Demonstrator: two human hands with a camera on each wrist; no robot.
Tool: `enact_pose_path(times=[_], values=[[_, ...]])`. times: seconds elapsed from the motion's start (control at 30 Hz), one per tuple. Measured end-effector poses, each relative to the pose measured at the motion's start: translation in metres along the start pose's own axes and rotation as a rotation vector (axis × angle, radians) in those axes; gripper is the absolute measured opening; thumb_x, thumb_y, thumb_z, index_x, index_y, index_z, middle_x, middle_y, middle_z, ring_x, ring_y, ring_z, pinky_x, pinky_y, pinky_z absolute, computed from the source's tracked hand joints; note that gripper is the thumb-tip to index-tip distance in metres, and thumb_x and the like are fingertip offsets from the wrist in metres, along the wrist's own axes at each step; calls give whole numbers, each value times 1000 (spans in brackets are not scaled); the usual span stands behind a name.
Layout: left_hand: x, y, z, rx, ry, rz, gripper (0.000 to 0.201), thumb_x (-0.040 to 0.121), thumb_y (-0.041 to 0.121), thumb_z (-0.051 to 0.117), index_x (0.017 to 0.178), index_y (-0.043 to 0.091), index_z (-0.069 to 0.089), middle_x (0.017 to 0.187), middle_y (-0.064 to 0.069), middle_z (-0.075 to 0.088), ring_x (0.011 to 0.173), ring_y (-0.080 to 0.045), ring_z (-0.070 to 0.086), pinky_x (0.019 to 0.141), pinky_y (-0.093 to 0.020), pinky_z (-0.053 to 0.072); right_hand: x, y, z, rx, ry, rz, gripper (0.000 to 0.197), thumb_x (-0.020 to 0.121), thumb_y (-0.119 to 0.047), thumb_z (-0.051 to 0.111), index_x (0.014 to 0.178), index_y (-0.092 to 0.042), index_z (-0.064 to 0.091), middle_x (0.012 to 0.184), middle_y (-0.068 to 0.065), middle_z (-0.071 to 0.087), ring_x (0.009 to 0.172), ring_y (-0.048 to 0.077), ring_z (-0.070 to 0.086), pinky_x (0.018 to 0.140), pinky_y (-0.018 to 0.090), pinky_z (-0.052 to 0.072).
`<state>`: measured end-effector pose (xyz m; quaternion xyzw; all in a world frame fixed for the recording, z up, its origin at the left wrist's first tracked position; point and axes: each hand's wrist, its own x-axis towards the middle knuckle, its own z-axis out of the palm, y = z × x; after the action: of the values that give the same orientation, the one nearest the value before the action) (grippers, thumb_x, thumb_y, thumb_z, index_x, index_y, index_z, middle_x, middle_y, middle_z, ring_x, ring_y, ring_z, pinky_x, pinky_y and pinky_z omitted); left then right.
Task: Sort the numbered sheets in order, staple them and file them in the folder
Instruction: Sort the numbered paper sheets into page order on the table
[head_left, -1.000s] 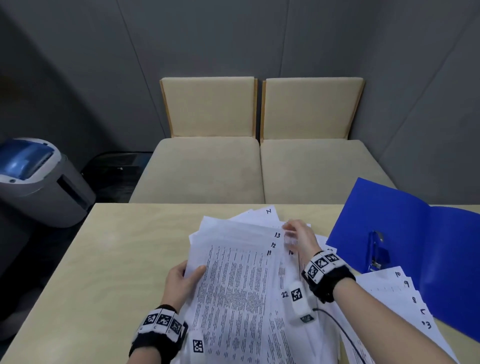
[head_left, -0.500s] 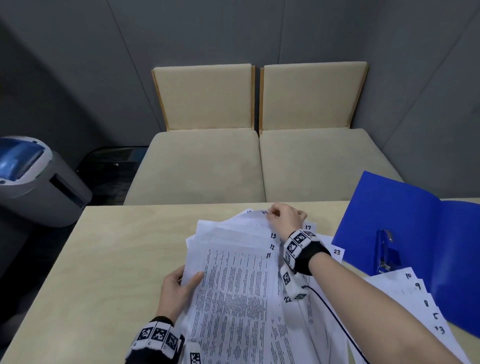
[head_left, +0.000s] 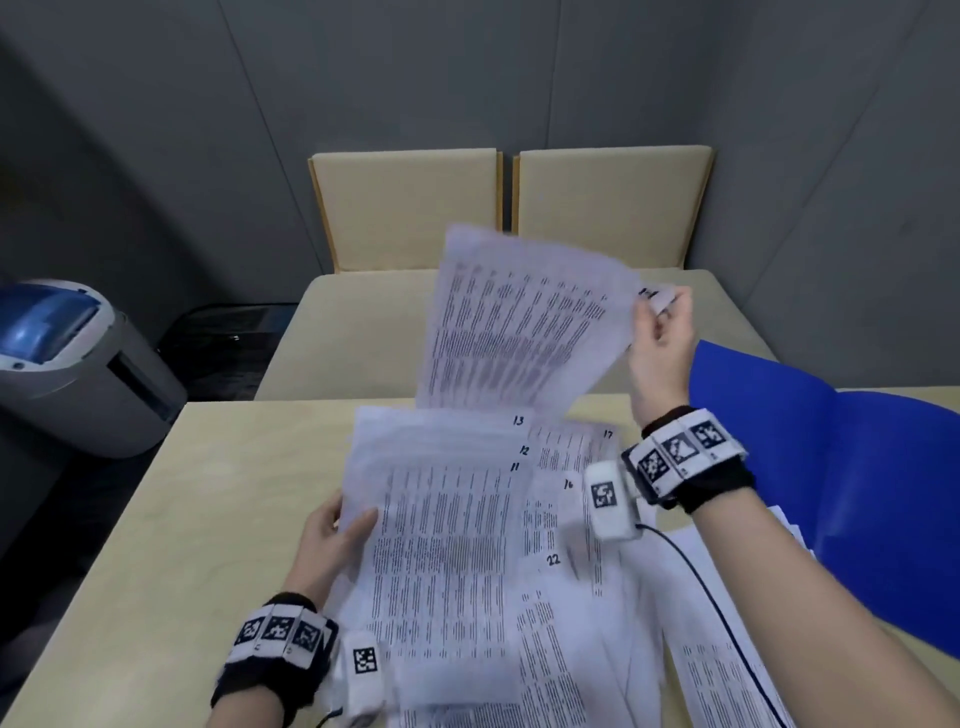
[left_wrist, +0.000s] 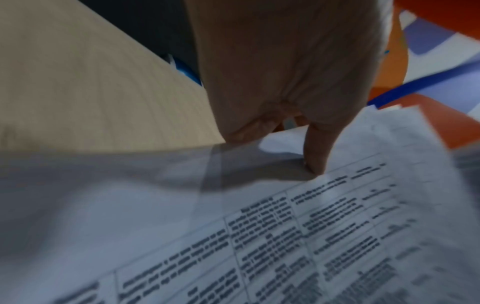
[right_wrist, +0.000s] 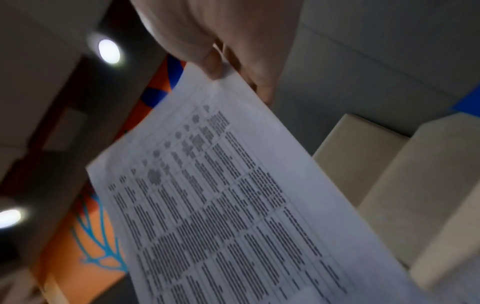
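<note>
A fanned stack of numbered printed sheets (head_left: 441, 519) lies on the wooden table (head_left: 208, 519), with 11, 12 and 13 showing at their corners. My left hand (head_left: 332, 535) grips the stack's left edge, thumb on top (left_wrist: 315, 156). My right hand (head_left: 660, 338) pinches the top corner of a single sheet (head_left: 519, 322) and holds it in the air above the stack, print facing me; in the right wrist view the held sheet (right_wrist: 233, 195) hangs from my fingertips. An open blue folder (head_left: 857, 493) lies at the right.
More loose sheets (head_left: 727, 649) numbered 16, 17 and 22 spread to the right of the stack, some over the folder's edge. A grey and blue machine (head_left: 67, 364) stands left of the table. Two beige seats (head_left: 519, 322) sit behind it.
My right hand took a sheet by its far corner and lifted it up off the table. The left hand kept its hold on the stack. The stapler on the folder is now hidden.
</note>
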<state>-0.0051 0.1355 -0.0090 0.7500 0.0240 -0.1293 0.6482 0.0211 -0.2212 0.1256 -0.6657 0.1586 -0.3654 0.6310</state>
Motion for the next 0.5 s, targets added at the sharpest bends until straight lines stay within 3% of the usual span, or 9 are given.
enact_pose_path(times=[0.13, 0.23, 0.3, 0.4, 0.5], values=[[-12, 27, -17, -120, -52, 57, 32, 83, 23, 69, 113, 15, 62, 102, -4, 74, 87, -21, 72, 67, -31, 58, 14, -11, -14, 112, 156, 61, 16, 90, -28, 46, 77, -37, 41, 83, 2, 40, 75, 19, 37, 67, 36, 35], [-8, 37, -34, -193, -82, 39, 63, 57, 41, 86, 110, 14, 65, 109, -17, 70, 88, -29, 70, 69, -35, 60, 10, -1, -18, 76, 109, 201, 14, 89, -28, 47, 77, -30, 40, 85, 6, 43, 73, 19, 41, 63, 35, 37], [-9, 45, -40, -216, -131, 37, 73, 50, 47, 89, 111, 14, 65, 110, -19, 69, 89, -32, 69, 72, -38, 60, -5, 8, -19, 27, 22, 299, 14, 93, -23, 47, 81, -22, 40, 83, 7, 49, 69, 17, 48, 56, 29, 41], [-13, 56, -38, -211, -181, 24, 77, 51, 47, 89, 115, 13, 63, 110, -17, 70, 94, -34, 69, 77, -40, 59, -35, 22, -16, 6, -102, 402, 20, 98, -16, 45, 79, -18, 39, 71, -1, 52, 51, 9, 48, 43, 17, 37], [-14, 59, -28, -152, -193, 33, 57, 67, 32, 81, 116, 10, 62, 111, -16, 70, 96, -35, 68, 79, -40, 59, -59, 38, -9, 28, -182, 505, 17, 98, -15, 45, 82, -20, 43, 74, -2, 54, 46, 2, 51, 44, 19, 40]])
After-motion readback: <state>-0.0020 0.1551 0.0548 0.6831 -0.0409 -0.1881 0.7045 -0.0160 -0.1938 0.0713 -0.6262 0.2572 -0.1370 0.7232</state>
